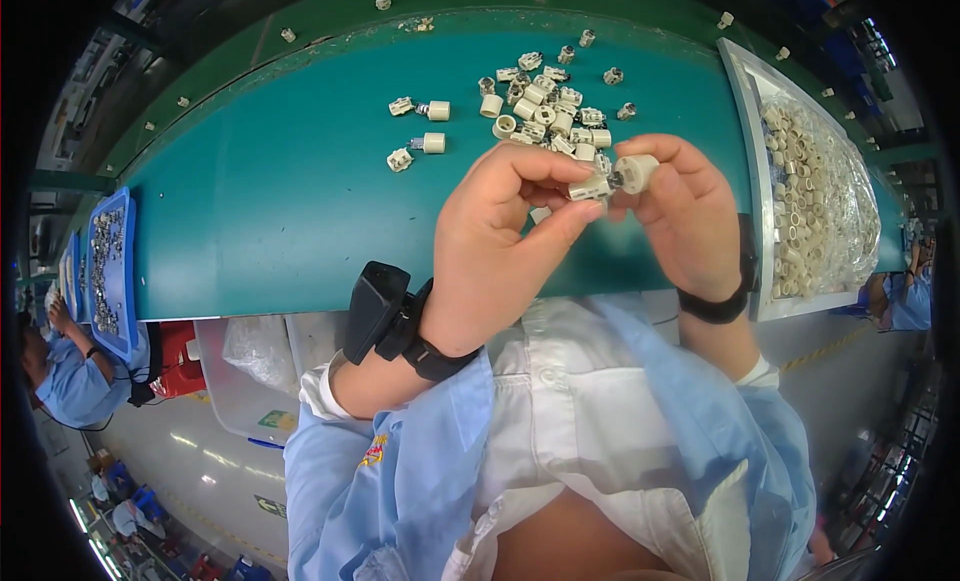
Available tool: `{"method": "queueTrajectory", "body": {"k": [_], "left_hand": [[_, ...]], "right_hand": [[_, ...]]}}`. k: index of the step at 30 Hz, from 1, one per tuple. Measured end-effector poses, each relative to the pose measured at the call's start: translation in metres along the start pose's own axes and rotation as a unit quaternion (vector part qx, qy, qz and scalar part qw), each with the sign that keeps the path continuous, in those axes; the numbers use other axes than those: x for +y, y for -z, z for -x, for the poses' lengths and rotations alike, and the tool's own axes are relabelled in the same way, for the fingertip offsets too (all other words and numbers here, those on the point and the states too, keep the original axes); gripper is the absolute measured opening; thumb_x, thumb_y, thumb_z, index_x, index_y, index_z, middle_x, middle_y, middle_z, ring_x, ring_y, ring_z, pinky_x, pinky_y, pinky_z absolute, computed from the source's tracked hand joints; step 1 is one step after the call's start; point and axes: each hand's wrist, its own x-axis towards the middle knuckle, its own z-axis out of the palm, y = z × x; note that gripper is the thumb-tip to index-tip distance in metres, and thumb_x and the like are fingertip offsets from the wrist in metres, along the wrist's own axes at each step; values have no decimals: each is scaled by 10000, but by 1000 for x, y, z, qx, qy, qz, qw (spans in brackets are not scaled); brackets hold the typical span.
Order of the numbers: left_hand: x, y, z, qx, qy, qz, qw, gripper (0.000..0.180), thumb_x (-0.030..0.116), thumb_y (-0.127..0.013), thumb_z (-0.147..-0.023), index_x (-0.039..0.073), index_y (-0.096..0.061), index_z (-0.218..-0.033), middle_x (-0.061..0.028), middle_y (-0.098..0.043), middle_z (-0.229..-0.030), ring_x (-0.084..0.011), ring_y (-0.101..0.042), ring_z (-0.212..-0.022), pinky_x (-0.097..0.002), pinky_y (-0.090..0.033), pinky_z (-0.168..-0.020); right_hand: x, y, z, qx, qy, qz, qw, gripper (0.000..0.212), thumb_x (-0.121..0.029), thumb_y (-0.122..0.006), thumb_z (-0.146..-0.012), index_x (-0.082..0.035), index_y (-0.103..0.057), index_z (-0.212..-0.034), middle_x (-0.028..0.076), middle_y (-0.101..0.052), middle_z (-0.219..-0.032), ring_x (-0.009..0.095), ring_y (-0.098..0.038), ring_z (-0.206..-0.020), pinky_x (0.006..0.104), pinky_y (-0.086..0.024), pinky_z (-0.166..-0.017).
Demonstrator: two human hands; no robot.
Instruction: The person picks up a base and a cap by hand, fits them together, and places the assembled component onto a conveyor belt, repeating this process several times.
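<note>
Between the thumb and fingers of my left hand (495,241) is a small cream plastic block (588,188). My right hand (690,216) pinches a round cream plastic cap (636,174), its end face turned outward. A short dark metallic part (616,180) bridges the two pieces; I cannot tell whether they are joined. Just beyond my fingers lies a loose pile of similar cream sleeves and blocks (543,115), some with metal parts in them. Left of the pile, a cream sleeve (434,143) with a metal end lies beside a small block (400,160).
The green work surface (270,201) runs across in front of me. At right stands a white-edged tray (745,131) with a plastic-lined heap of cream rings. A blue tray (127,271) of small parts sits at far left, near another person (80,381). Several parts lie along the far green strip.
</note>
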Motion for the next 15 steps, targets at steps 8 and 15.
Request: {"method": "queueTrajectory", "body": {"k": [8,15], "left_hand": [[0,1,1,7,54,60,997,299,-93,-629,-757,-19,-506,-1020,-74,-551,-978,-125,-570,-868,-235,-471,-792],[5,2,3,3,108,75,991,251,-61,-616,-787,-40,-536,-1024,-89,-592,-956,-122,-577,-864,-229,-485,-766]], "right_hand": [[5,0,-2,-4,113,85,990,281,92,-540,-787,21,-511,-1057,112,-480,-1132,162,-497,-1027,292,-428,-880],[0,1,-3,-37,168,221,960,289,120,-530,-760,17,-518,-1030,140,-512,-1094,183,-509,-1021,304,-439,-864]]}}
